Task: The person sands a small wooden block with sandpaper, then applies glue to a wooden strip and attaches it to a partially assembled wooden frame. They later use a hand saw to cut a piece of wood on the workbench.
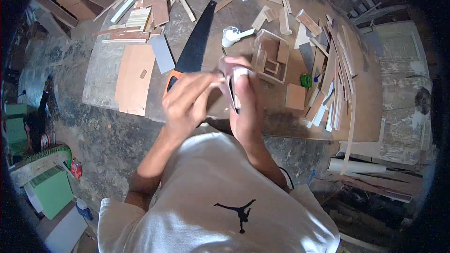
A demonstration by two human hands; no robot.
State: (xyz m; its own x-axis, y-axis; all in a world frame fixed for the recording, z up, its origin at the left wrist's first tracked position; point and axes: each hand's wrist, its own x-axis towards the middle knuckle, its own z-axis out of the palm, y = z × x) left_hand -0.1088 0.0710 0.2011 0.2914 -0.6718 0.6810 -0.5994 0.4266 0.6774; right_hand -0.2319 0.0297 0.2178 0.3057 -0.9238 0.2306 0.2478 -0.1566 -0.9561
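Note:
Both my hands are raised in front of my chest at the near edge of the workbench, slightly blurred by motion. My left hand [187, 99] pinches the left side of a folded, purplish-brown sheet [228, 79] that looks like sandpaper. My right hand [247, 105] is closed around the sheet's other side and a small pale piece [240, 72], with the thumb lying along it. A dark inner edge shows in the fold. Beyond my left hand lies a handsaw [194, 42] with a black blade and orange handle. The pale piece is partly hidden by my fingers.
On the bench [220, 103] stand a white cup [230, 36] of white paste with a stick across it and a small open wooden box [272, 56]. Thin wood strips [335, 79] pile at the right, beside a green tape roll [306, 81]. Flat boards [135, 77] lie left.

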